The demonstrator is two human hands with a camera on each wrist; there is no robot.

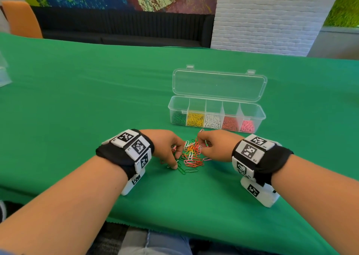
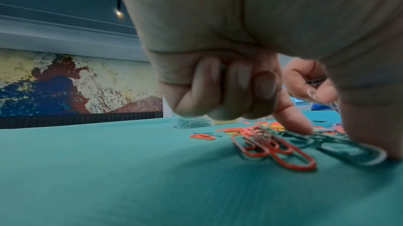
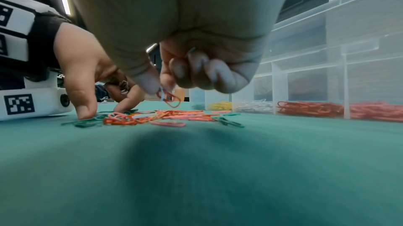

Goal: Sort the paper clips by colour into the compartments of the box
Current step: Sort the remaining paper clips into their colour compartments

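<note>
A mixed pile of paper clips (image 1: 191, 154) lies on the green cloth (image 1: 97, 99) between my hands. Behind it stands the clear box (image 1: 252, 111), lid open. From left to right its compartments hold green, yellow, white, red and pink clips. My left hand (image 1: 174, 158) presses thumb and forefinger on green clips (image 2: 340, 145) at the pile's near left. Its other fingers curl round clips (image 3: 124, 85). My right hand (image 1: 201, 147) hovers over the pile's right side. It pinches a red clip (image 3: 172, 99) just above the pile and keeps more clips in its curled fingers.
The box lid (image 1: 218, 84) stands open behind the compartments. A clear plastic object (image 1: 3, 74) sits at the far left edge. An orange chair (image 1: 21, 19) and a black bench (image 1: 120, 27) are beyond the table. The cloth's front edge (image 1: 174, 227) is close to my body.
</note>
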